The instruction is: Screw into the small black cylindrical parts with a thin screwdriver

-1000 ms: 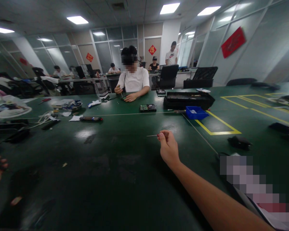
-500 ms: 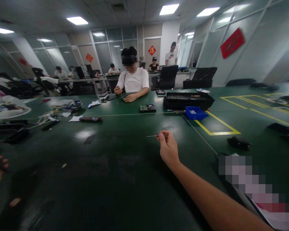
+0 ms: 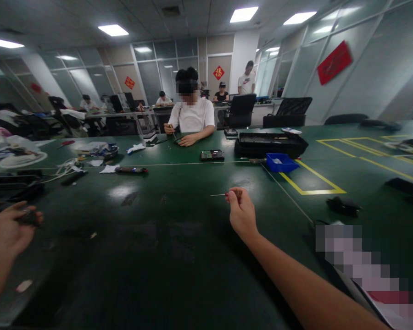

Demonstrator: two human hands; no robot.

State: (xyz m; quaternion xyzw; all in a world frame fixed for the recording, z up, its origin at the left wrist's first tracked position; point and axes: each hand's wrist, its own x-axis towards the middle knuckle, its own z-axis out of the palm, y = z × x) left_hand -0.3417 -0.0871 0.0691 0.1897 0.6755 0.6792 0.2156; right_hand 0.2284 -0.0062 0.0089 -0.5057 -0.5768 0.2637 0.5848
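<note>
In my right hand (image 3: 241, 211), above the middle of the green table (image 3: 151, 284), the fingers are closed round the handle of a screwdriver (image 3: 220, 195). Its thin metal shaft points left and touches nothing. My left hand (image 3: 12, 231) is at the left edge of the view, with its fingers curled round a small dark object (image 3: 30, 217). The kind of that object cannot be made out, as the fingers cover part of it. Both hands are wide apart.
Across the table a person (image 3: 192, 114) works on a small part. Between us lie a circuit board device (image 3: 212, 155), a blue tray (image 3: 281, 163), a long black case (image 3: 270, 145) and a dark cylindrical tool (image 3: 131, 170). Cables (image 3: 64, 170) are at left.
My left hand has come further into view, moving right and up with the dark object. My right hand keeps almost the same place with the screwdriver.
</note>
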